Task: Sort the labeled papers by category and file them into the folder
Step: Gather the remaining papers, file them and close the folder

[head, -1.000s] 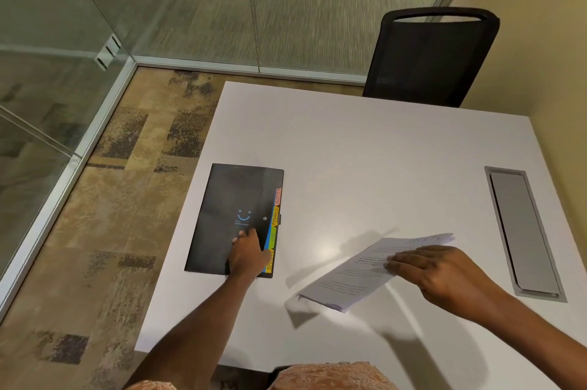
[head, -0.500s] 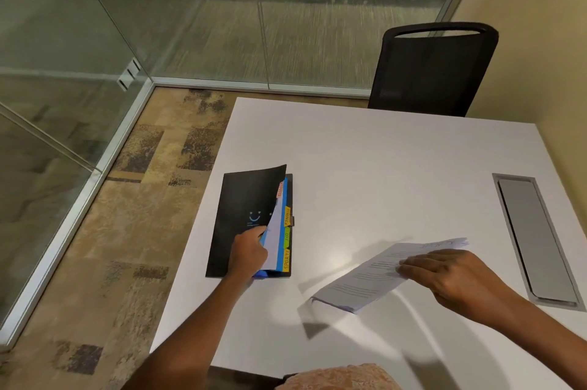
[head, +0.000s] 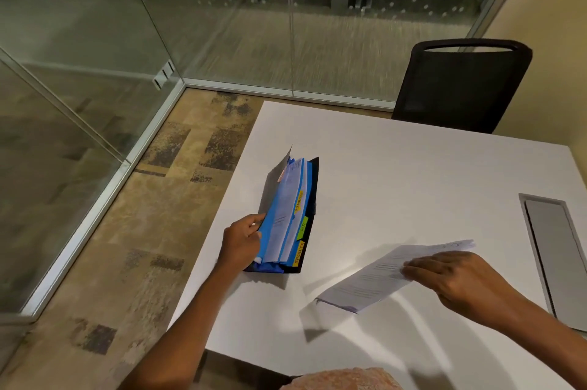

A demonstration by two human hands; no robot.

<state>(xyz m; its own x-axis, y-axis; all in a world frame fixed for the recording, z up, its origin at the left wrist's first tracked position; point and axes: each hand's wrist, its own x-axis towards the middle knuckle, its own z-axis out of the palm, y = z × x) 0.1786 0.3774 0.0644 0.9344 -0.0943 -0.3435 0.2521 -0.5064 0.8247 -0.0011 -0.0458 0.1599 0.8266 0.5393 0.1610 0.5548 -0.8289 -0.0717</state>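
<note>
the black folder (head: 309, 199) lies near the left edge of the tabletop (head: 397, 186), about halfway along it, its long side running with that edge. its cover (head: 272, 181) stands lifted and the blue pockets fan up, with yellow and green tabs (head: 299, 201) showing along their right side. the left hand (head: 239, 242) grips the near left of the pockets, fingers curled round their edge and holding them open. the papers (head: 378, 281) hang tilted above the near middle of the tabletop, well apart from the folder, casting a shadow below. the right hand (head: 454, 281) holds their right end, fingers laid over the top sheet, the thumb hidden beneath. bare tabletop spreads between folder and papers and on to the far edge. a grey cable hatch (head: 554, 249) sits along the right edge. a black chair (head: 460, 87) stands at the far edge, and a glass wall (head: 158, 24) runs beyond the left edge.
</note>
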